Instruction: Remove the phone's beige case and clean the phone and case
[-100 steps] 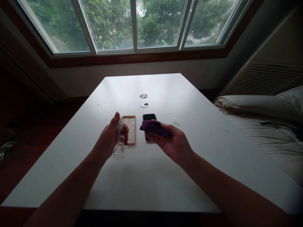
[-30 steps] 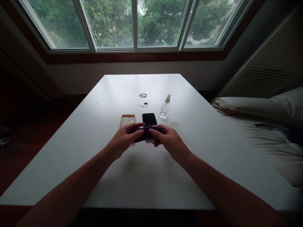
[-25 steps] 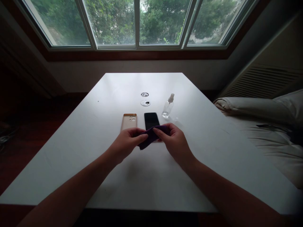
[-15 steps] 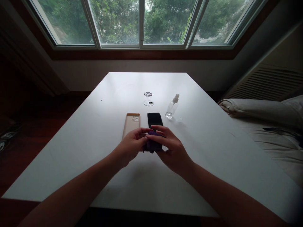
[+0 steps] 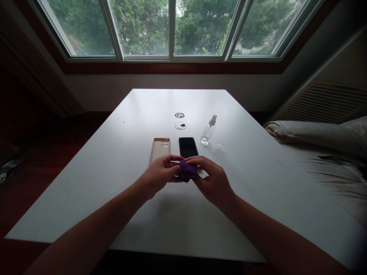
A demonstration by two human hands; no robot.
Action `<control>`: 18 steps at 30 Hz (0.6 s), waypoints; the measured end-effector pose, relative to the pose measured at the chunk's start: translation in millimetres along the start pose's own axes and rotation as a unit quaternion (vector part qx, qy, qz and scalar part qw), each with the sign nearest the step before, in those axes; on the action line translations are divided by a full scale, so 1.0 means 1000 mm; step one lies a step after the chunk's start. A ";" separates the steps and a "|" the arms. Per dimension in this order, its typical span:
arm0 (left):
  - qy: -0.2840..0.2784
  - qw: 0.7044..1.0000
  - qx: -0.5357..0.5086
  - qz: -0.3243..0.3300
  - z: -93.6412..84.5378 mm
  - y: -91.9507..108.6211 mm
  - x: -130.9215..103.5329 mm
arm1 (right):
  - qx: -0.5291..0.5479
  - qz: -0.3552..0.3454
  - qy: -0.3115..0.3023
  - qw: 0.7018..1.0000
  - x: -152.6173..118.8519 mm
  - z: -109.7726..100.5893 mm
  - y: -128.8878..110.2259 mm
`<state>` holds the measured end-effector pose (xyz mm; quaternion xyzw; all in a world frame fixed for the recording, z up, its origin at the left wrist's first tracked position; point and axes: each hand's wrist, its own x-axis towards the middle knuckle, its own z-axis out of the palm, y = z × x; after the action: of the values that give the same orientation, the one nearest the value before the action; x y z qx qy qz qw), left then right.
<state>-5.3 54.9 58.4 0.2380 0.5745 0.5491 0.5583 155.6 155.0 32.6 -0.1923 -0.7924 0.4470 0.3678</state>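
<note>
Between my two hands is a bunched purple cloth (image 5: 187,170), held above the white table. My left hand (image 5: 162,171) pinches its left side, fingers closed. My right hand (image 5: 210,176) grips the right side with thumb and fingertips. Just beyond the cloth a black smartphone (image 5: 188,147) lies flat, its near end hidden behind the hands. To the left of the phone lies a beige phone case (image 5: 160,149), partly covered by my left hand. A clear spray bottle (image 5: 208,131) with a white nozzle stands to the right of the phone.
The white table (image 5: 94,191) stretches toward a window. A small clear cap (image 5: 218,146) lies near the bottle. Two round table inserts (image 5: 180,125) (image 5: 179,115) sit farther back. A cream cushioned seat (image 5: 323,160) runs along the right side.
The fingers of my right hand have drawn in and curled around the cloth, and more of the purple cloth shows. The bottle, phone and case have stayed in place.
</note>
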 end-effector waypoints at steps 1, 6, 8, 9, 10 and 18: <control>0.006 1.000 0.010 0.003 0.000 0.001 0.000 | 0.015 0.014 -0.004 1.000 0.000 0.000 0.001; 0.046 0.999 0.020 0.007 -0.006 0.000 0.002 | 0.180 0.191 0.056 0.963 0.008 0.001 0.008; 0.025 1.000 0.006 0.014 -0.009 -0.002 0.004 | 0.229 0.242 0.088 0.939 0.013 0.001 0.011; 0.016 1.000 0.006 0.022 -0.011 -0.002 0.006 | 0.246 0.257 0.105 0.929 0.016 0.000 0.013; 0.015 0.999 0.013 0.034 -0.012 -0.003 0.006 | 0.257 0.265 0.122 0.921 0.018 0.000 0.014; -0.010 0.866 0.336 0.369 -0.005 -0.009 -0.009 | 0.368 0.285 0.070 0.882 0.014 0.003 0.003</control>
<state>-4.0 42.8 52.7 0.6115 0.5891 0.4858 0.2073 144.0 163.4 34.6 -0.2913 -0.4540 0.7775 0.3234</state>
